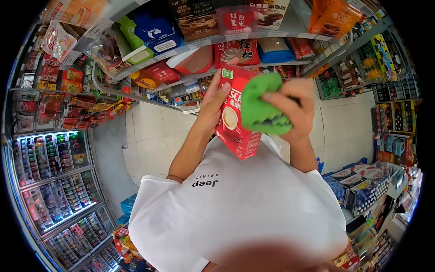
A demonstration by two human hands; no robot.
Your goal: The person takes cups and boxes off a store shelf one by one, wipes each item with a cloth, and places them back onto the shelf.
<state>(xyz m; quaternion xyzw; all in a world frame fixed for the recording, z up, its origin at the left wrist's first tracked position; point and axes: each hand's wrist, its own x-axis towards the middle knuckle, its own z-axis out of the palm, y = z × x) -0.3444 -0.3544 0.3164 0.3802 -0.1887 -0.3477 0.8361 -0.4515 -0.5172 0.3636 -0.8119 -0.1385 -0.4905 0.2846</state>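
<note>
My left hand point(211, 105) is closed round the edge of a red coffee box point(231, 138), its thumb lying on the front face. The box is tilted in front of my chest and shows a cup picture and white lettering. In my right hand point(299, 105) a bright green cloth point(258, 106) is bunched up, with my fingers gripping it. The cloth lies over the upper right side of the box and hides part of it. My right hand and the cloth are slightly smeared by motion.
Just ahead is a shelf point(190, 45) of packaged foods, with a blue coffee bag point(156, 32) and several boxes. Snack racks point(59, 102) and a lit drinks cooler point(54, 158) stand on the left. Stacked drink packs point(358, 181) are at the right, above a tiled floor point(152, 129).
</note>
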